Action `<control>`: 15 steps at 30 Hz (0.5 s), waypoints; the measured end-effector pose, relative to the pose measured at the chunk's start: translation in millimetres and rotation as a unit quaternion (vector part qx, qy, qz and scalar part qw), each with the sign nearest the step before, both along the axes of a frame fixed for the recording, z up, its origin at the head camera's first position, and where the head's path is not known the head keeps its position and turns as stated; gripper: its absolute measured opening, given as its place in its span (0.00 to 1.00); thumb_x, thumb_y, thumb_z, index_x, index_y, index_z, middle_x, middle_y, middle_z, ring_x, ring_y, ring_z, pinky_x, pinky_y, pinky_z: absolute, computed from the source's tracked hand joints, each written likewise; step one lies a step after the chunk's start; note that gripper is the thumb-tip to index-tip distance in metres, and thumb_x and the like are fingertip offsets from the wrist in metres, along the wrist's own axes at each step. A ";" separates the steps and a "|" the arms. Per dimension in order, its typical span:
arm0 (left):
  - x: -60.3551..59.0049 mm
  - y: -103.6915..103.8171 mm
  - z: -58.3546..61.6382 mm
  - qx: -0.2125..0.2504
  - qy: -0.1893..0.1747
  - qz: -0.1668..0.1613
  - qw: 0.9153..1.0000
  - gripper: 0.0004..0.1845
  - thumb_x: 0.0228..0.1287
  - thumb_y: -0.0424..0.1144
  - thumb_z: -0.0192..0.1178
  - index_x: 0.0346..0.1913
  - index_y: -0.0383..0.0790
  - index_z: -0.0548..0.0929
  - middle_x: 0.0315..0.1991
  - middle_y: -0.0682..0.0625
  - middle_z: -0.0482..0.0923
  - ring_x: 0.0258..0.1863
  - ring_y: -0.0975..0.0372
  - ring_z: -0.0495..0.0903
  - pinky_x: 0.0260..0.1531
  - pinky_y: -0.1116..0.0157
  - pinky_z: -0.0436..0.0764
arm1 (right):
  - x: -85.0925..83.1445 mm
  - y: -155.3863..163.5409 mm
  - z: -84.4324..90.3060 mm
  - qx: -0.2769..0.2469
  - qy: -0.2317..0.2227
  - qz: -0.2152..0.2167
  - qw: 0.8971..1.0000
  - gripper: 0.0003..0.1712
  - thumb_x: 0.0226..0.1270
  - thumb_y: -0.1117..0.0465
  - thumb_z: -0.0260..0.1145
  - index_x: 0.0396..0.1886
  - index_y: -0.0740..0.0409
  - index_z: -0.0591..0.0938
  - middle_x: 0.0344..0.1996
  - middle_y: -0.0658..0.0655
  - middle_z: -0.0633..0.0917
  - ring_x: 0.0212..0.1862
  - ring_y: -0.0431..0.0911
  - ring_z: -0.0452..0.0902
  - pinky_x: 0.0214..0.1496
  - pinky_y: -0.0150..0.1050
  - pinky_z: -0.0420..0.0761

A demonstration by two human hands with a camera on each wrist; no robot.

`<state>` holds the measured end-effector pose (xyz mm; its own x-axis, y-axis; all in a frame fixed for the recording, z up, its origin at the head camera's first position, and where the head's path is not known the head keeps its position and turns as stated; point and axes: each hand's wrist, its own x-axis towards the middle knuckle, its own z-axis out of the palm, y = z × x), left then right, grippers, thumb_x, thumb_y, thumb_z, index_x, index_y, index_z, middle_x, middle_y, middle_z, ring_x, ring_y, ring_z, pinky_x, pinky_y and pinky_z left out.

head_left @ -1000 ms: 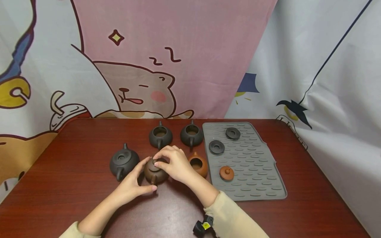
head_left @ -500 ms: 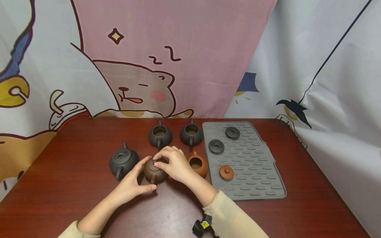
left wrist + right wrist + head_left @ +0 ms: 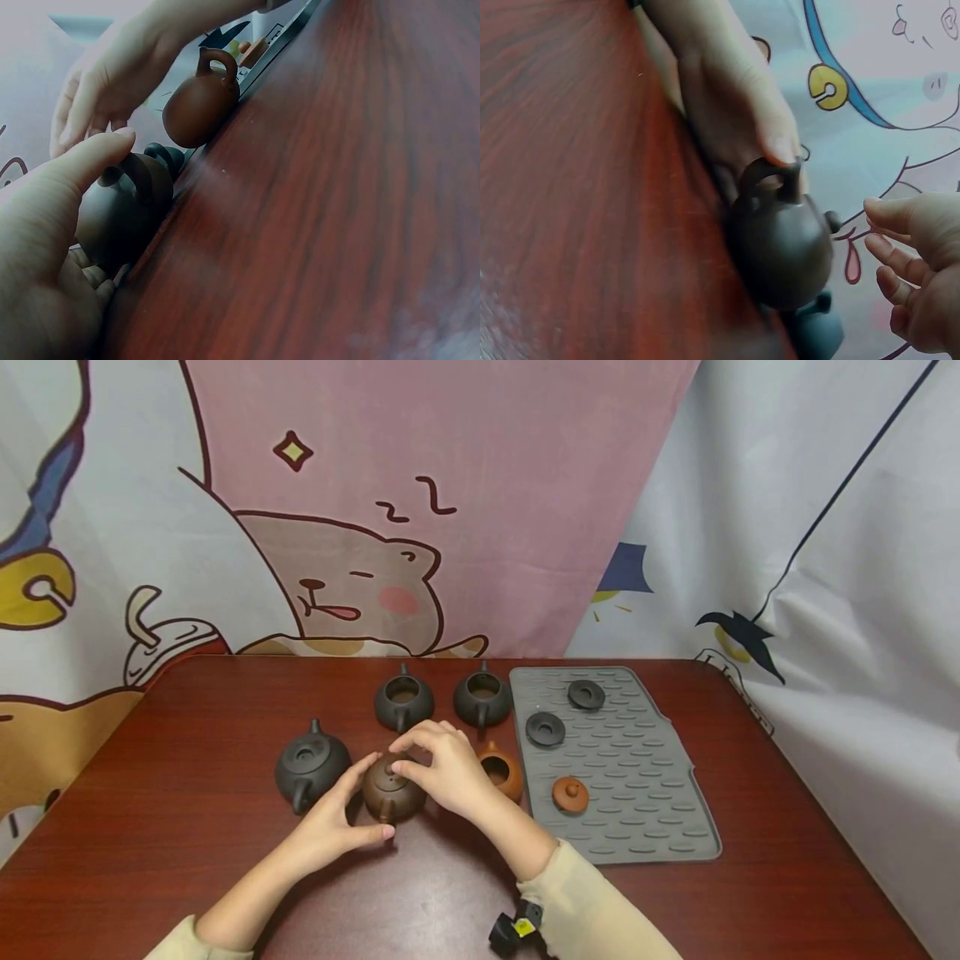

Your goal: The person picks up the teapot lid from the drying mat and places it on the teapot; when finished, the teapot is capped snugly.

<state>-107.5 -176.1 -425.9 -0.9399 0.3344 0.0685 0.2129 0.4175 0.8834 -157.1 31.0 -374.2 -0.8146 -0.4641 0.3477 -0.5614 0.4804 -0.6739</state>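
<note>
A brown teapot (image 3: 392,795) with its lid on stands on the dark red table (image 3: 187,827). My left hand (image 3: 375,799) cups its left side, with the forefinger along the body and the thumb by the handle (image 3: 769,174). My right hand (image 3: 396,757) hovers just over the lid. Its loosely curled fingers (image 3: 900,281) stand apart from the pot (image 3: 780,244) and from the lid knob (image 3: 831,220), and hold nothing. In the left wrist view the pot (image 3: 124,214) lies against my palm.
A lidded dark teapot (image 3: 311,767) stands to the left. Two open dark teapots (image 3: 403,702) (image 3: 483,697) stand behind. An open orange teapot (image 3: 500,773) is on the right. On a grey ribbed mat (image 3: 637,810) lie two dark lids (image 3: 545,729) (image 3: 587,694) and an orange lid (image 3: 571,794).
My right hand's fingers have come off the lid knob and lifted slightly up and back. The left hand and the pot have not moved.
</note>
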 end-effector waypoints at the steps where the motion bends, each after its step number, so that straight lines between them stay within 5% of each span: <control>1: -0.1 0.1 -0.1 0.000 0.001 -0.001 1.000 0.52 0.51 0.46 0.74 0.74 0.39 0.54 0.70 0.37 0.58 0.68 0.41 0.56 0.58 0.35 0.56 | 0.7 1.5 2.5 -0.005 0.004 0.002 1.000 0.10 0.59 0.59 0.72 0.41 0.52 0.86 0.39 0.45 0.82 0.47 0.41 0.75 0.64 0.51 0.60; 8: -0.8 0.2 -1.4 -0.001 0.016 0.002 1.000 0.52 0.50 0.46 0.74 0.73 0.39 0.55 0.69 0.38 0.60 0.68 0.43 0.57 0.59 0.37 0.56 | 6.2 13.7 17.0 -0.037 0.021 0.007 0.999 0.11 0.57 0.61 0.73 0.41 0.54 0.86 0.40 0.44 0.82 0.46 0.42 0.74 0.58 0.48 0.64; 15: -1.5 1.1 -0.1 0.004 0.034 0.001 0.999 0.52 0.49 0.45 0.75 0.73 0.38 0.55 0.69 0.40 0.59 0.69 0.46 0.56 0.61 0.40 0.55 | 13.2 30.6 28.6 -0.060 0.033 -0.002 0.998 0.10 0.57 0.62 0.73 0.40 0.51 0.86 0.39 0.42 0.82 0.45 0.39 0.75 0.68 0.49 0.55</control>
<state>-109.0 -175.0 -426.0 -0.9339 0.3315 0.1339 0.2710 0.4118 0.8701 -143.9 61.6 -345.6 -0.7902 -0.4119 0.4539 -0.6044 0.4009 -0.6884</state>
